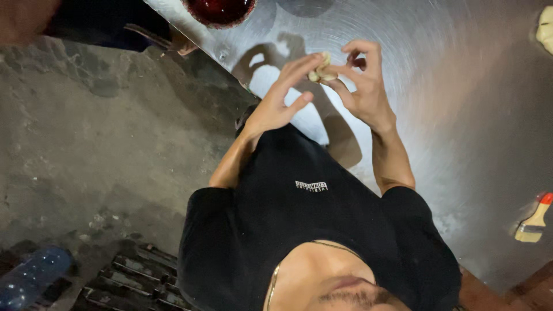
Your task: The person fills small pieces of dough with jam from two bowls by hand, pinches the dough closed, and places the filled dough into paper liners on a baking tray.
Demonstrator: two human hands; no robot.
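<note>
Left hand (282, 101): upper middle of the frame, raised above the desk, fingers stretched up and pinching the small dough piece from the left side.
Right hand (360, 86): just right of the left hand, fingers curled narrow, fingertips closed on the same dough piece from the right.
Dough piece (321, 70): a small pale lump, upper middle of the frame, held between the fingertips of both hands, clear of the desk surface.
Desk (461, 115): a shiny metal sheet filling the upper right and right of the frame; shadows of the hands fall on it under the dough.
Bowl (220, 10): at the top edge, left of centre, on the desk, dark red inside, only partly in view.
Brush (534, 222): at the right edge, lower half, lying on the desk, with a pale wooden handle, red tip and light bristles.
Pale lump (545, 29): upper right corner, cut by the frame edge.
Floor (86, 144): rough grey ground on the left.
Bottle (31, 276): clear blue plastic, lower left corner, lying on the floor.
</note>
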